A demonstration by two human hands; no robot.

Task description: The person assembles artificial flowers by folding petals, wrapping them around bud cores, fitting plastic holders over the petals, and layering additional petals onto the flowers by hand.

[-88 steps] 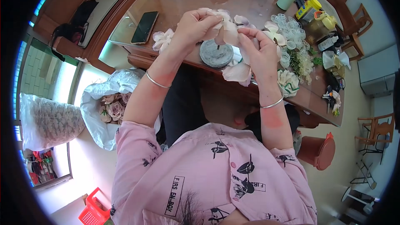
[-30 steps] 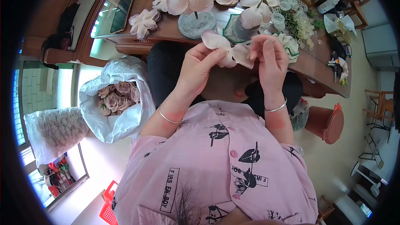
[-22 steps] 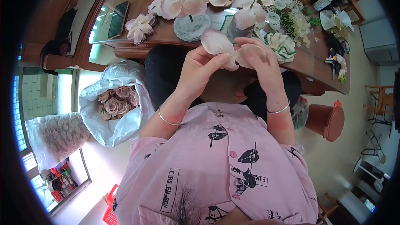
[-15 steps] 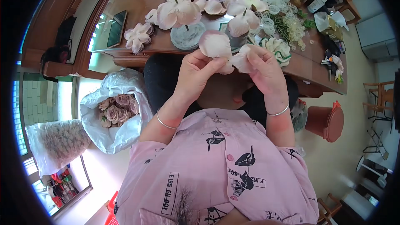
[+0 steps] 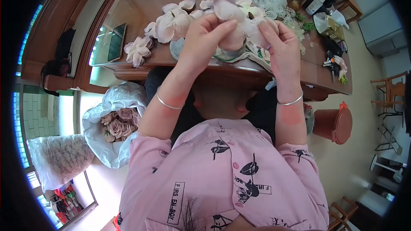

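On the floor at the far left, a white plastic bag [image 5: 112,133] is sitting open with dusty-pink fabric roses [image 5: 118,122] inside, a batch that looks finished. On the brown wooden counter [image 5: 141,13], a small pale-pink fabric blossom [image 5: 137,50] is lying beside a black phone [image 5: 116,42], and a larger pale-pink flower head [image 5: 171,23] is standing on a grey round base [image 5: 176,48], seemingly assembled.

The left hand [image 5: 204,38] is pinching a pale-pink fabric petal piece [image 5: 233,19] between thumb and fingertips, holding it above the counter's near edge. The right hand [image 5: 282,45] is pressing its fingers onto the same petal piece from the other side, its grip closed on it.

Further right, a heap of white plastic ring parts [image 5: 267,2] is lying unused, so by my judgement many flowers are waiting to be built and this one is only partway.
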